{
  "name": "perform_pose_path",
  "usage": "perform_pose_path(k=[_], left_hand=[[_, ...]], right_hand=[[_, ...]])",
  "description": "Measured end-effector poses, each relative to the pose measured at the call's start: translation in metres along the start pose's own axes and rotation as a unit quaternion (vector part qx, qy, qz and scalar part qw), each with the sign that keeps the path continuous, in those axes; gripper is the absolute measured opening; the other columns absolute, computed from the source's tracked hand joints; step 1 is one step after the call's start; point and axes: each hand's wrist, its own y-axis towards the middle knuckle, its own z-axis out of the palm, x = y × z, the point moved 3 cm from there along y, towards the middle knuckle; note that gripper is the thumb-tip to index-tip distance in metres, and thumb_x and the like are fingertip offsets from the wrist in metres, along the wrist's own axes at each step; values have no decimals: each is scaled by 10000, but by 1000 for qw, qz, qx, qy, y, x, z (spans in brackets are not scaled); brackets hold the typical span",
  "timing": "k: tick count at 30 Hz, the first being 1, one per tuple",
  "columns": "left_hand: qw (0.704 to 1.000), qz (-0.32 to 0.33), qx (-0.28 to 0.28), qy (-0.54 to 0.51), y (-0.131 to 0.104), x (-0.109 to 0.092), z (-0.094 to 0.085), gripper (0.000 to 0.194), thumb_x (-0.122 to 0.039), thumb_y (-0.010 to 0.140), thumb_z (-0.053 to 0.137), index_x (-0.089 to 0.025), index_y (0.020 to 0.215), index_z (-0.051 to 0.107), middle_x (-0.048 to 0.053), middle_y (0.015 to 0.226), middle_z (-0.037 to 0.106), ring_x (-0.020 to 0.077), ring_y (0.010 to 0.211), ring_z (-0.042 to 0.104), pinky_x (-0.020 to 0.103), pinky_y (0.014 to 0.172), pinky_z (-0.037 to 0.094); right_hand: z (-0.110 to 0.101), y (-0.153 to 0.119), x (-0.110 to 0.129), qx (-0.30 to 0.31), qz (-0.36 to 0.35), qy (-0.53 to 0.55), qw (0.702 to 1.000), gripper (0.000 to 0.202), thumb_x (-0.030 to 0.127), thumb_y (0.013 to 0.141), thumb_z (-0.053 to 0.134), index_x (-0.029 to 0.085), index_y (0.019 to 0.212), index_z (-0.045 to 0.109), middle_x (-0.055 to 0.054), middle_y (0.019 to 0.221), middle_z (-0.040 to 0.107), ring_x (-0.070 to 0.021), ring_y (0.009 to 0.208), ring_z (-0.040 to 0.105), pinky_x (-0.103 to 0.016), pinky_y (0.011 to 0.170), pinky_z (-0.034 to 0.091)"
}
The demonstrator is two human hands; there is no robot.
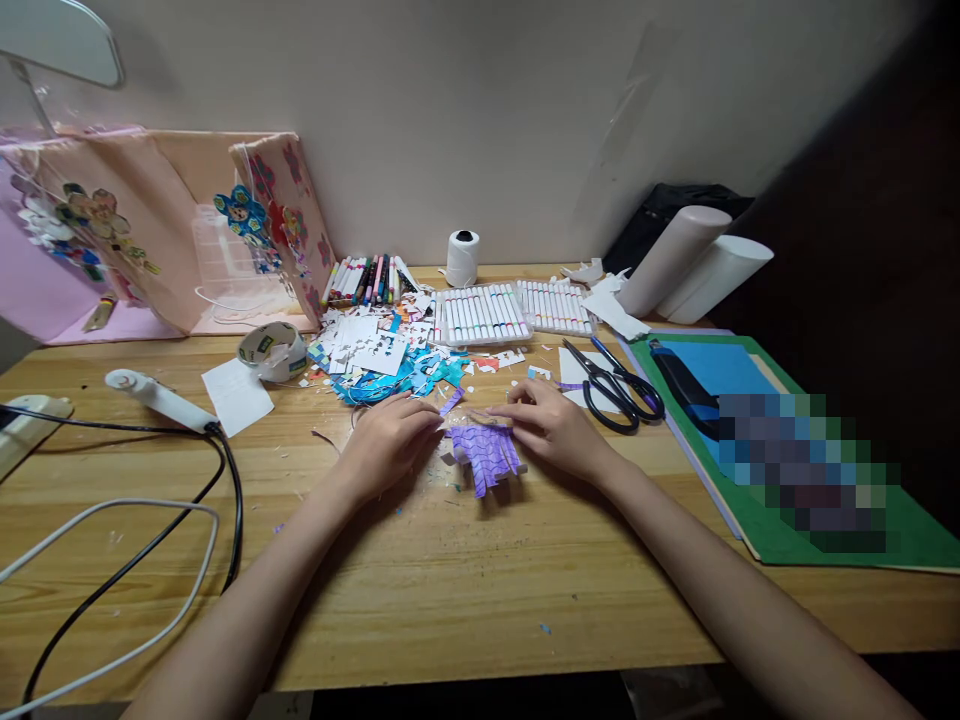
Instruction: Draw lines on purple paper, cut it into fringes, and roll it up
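Observation:
A small purple paper piece, patterned with wavy lines and with ragged flaps, is held between my two hands just above the wooden table. My left hand pinches its upper left edge, fingers pressed together. At its upper right, my right hand grips the edge between thumb and fingers. A thin brownish strip runs along the top of the paper; I cannot tell what it is made of. Black-handled scissors lie on a white paper just right of my right hand. A small purple scrap is near my left fingertips.
Paper scraps pile up behind my left hand. Behind are marker cases and a thread spool. A tape roll, a glue gun and cables stand left. A green board with a box cutter lies right.

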Motion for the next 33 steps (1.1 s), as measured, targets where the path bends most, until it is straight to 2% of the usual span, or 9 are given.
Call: perform_pose_path(k=[4, 7, 10, 13, 16, 20, 23, 27, 33], left_hand=[[997, -8, 70, -15, -1, -1, 2, 321, -228, 933, 462, -248, 1221, 600, 83, 1212, 657, 208, 1116, 608, 411, 929, 490], [994, -27, 103, 5, -2, 0, 7, 348, -233, 935, 436, -239, 1250, 585, 70, 1299, 603, 217, 1211, 554, 432, 995, 455], [993, -42, 97, 45, -2, 0, 8, 320, -253, 944, 421, -206, 1184, 627, 82, 1232, 647, 234, 1141, 604, 423, 934, 494], [989, -41, 96, 101, -2, -4, 5, 298, -261, 948, 408, -180, 983, 692, 97, 991, 731, 250, 934, 673, 412, 793, 527], [988, -37, 82, 129, -1, -10, 2, 296, -248, 938, 421, -178, 828, 686, 96, 797, 712, 244, 778, 651, 400, 695, 503], [999, -34, 28, 28, 0, -21, -2, 219, -255, 934, 461, -195, 937, 672, 87, 906, 694, 209, 845, 627, 357, 725, 483], [995, -54, 69, -52, -1, -26, 2, 183, -263, 907, 517, -197, 878, 685, 65, 859, 669, 179, 780, 618, 304, 659, 476], [990, -48, 124, -44, -4, -28, 8, 134, -233, 871, 576, -197, 842, 701, 47, 820, 663, 179, 748, 613, 296, 624, 456], [992, -34, 124, -15, -6, -29, 10, 118, -229, 886, 560, -191, 884, 672, 41, 843, 630, 177, 750, 572, 303, 629, 433]], right_hand=[[3, -1, 4, 45, -38, 19, 998, 247, 195, 908, 502, 224, 1036, 712, -88, 913, 587, -192, 841, 556, -335, 723, 488], [5, -2, 5, 71, -55, 34, 995, 260, 174, 914, 483, 222, 1034, 709, -88, 923, 600, -184, 848, 561, -326, 727, 488], [7, -3, 5, 84, -61, 42, 994, 252, 153, 908, 487, 226, 983, 716, -78, 934, 618, -177, 860, 569, -319, 736, 487], [6, -3, 5, 87, -65, 52, 993, 245, 131, 901, 493, 219, 950, 717, -69, 948, 636, -170, 874, 583, -317, 754, 491], [6, -3, 7, 82, -68, 63, 992, 245, 126, 909, 489, 209, 955, 715, -72, 954, 651, -171, 887, 593, -323, 768, 498], [8, -1, 9, 69, -75, 75, 992, 256, 144, 936, 462, 204, 997, 703, -78, 966, 670, -176, 899, 602, -338, 788, 512], [10, -2, 11, 60, -87, 86, 991, 257, 144, 943, 452, 189, 1004, 697, -86, 980, 682, -179, 907, 614, -343, 790, 524], [12, -4, 13, 44, -99, 102, 989, 260, 152, 955, 438, 175, 1030, 685, -93, 1001, 689, -175, 925, 629, -342, 791, 541], [11, -3, 16, 13, -124, 104, 987, 248, 168, 959, 447, 130, 1026, 683, -111, 991, 701, -175, 928, 641, -330, 793, 554]])
